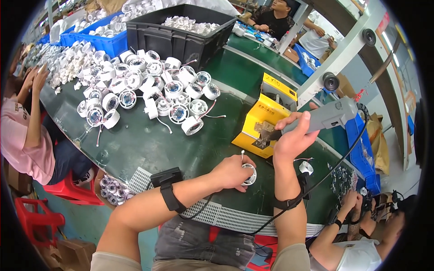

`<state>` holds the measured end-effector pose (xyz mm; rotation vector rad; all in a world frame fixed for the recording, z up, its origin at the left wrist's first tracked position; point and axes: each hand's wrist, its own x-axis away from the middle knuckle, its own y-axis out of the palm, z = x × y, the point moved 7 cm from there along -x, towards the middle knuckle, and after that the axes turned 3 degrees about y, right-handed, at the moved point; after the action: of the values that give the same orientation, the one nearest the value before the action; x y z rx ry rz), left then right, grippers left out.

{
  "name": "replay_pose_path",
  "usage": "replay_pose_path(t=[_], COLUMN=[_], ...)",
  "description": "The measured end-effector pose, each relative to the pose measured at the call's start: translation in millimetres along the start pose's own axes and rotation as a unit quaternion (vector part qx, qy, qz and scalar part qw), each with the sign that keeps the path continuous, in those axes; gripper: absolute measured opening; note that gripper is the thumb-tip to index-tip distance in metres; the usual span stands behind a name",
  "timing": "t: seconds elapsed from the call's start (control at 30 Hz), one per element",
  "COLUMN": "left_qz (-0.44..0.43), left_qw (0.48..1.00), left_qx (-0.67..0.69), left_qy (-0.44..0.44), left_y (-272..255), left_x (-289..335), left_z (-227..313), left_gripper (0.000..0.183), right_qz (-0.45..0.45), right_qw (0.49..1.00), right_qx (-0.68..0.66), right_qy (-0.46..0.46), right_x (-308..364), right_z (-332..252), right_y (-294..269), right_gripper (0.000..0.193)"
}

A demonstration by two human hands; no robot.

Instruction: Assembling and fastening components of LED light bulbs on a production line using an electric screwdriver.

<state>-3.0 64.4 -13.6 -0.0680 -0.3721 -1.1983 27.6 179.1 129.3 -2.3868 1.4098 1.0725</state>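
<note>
My left hand (pixel 231 172) is closed around a small round white plastic housing (pixel 249 175) just above the green table, with a thin wire and connector sticking up beside the fingers. My right hand (pixel 294 137) grips a grey electric screwdriver (pixel 329 116), its black cable trailing down to the right. The screwdriver's nose points left, at the metal bracket on the front of a yellow screw feeder (pixel 251 128); the bit itself is hard to make out. Another white housing (pixel 306 167) with a wire lies right of my right forearm.
Many white housings with circuit boards (pixel 176 101) are heaped at the far left. Behind them stand a black crate (pixel 181 43) and a blue bin (pixel 101 43) of white parts. A slanted white post (pixel 337 58) rises at the right. Other people work on both sides and across.
</note>
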Motion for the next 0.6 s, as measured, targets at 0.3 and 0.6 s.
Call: replay_pose_path(t=[0.3, 0.6], left_qz=[-0.036, -0.062], left_qw=[0.998, 0.994], left_qx=[0.04, 0.078], left_qy=[-0.027, -0.044], left_y=[0.6, 3.7], left_x=[-3.1, -3.0], left_z=[0.2, 1.1], left_gripper=[0.032, 0.034], right_qz=[0.005, -0.019], right_qw=[1.0, 0.999], right_qx=[0.01, 0.018], right_qy=[-0.008, 0.024], right_x=[0.3, 0.8], right_z=[2.2, 5.2], right_y=[1.0, 3.2], right_gripper=[0.029, 0.026])
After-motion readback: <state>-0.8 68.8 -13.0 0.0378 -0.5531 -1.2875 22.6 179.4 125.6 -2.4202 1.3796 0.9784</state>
